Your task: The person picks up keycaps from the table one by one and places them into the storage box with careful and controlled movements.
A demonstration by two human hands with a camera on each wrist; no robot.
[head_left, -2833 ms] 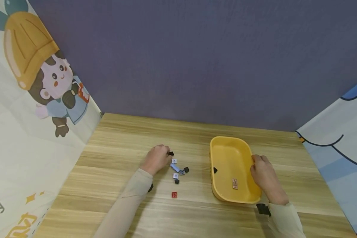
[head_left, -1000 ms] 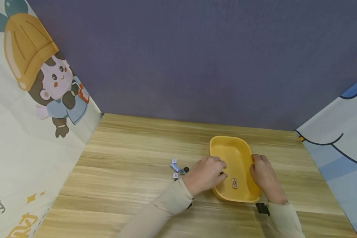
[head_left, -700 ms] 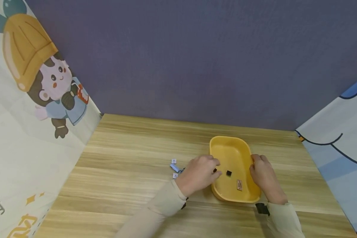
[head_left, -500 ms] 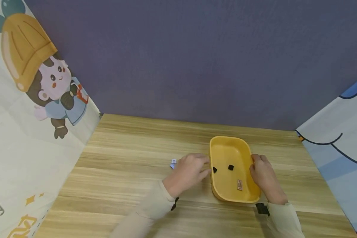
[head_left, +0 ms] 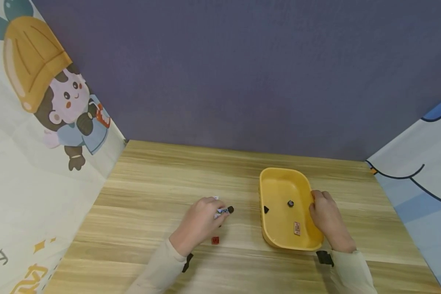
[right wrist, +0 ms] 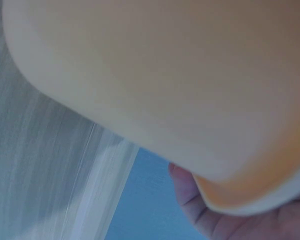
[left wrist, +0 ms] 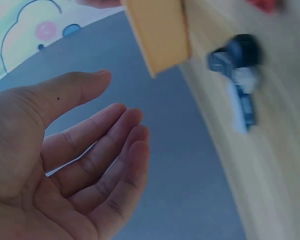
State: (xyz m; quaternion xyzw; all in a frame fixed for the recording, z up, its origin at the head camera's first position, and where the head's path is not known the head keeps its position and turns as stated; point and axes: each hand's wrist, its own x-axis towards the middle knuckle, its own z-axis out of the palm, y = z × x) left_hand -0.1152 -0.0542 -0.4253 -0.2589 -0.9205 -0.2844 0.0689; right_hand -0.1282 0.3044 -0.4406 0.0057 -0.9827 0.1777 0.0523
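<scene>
My left hand [head_left: 200, 220] hovers over a small cluster of loose pieces, its fingers loosely bent. In the left wrist view the palm and fingers [left wrist: 112, 165] show nothing held. Beside the fingertips lie a black piece [head_left: 231, 209], a dark blue square piece [head_left: 225, 211] and a white piece [head_left: 215, 197]; the hand hides others. A red square piece [head_left: 215, 240] lies nearer the front. My right hand [head_left: 328, 220] grips the right rim of a yellow plastic basket [head_left: 279, 183]. Inside are a black piece [head_left: 290, 203] and a pinkish rectangular piece [head_left: 297, 228].
A dark mark or piece [head_left: 266, 209] shows at the basket's left inner wall. The wooden table [head_left: 161, 171] ends at a dark blue-grey partition [head_left: 220, 81] behind. Printed cartoon panels [head_left: 40, 163] stand at both sides.
My left hand carried a black piece into the basket, let it go, and moved back left to the loose pieces. The pinkish piece shifted slightly. My right hand stayed on the rim.
</scene>
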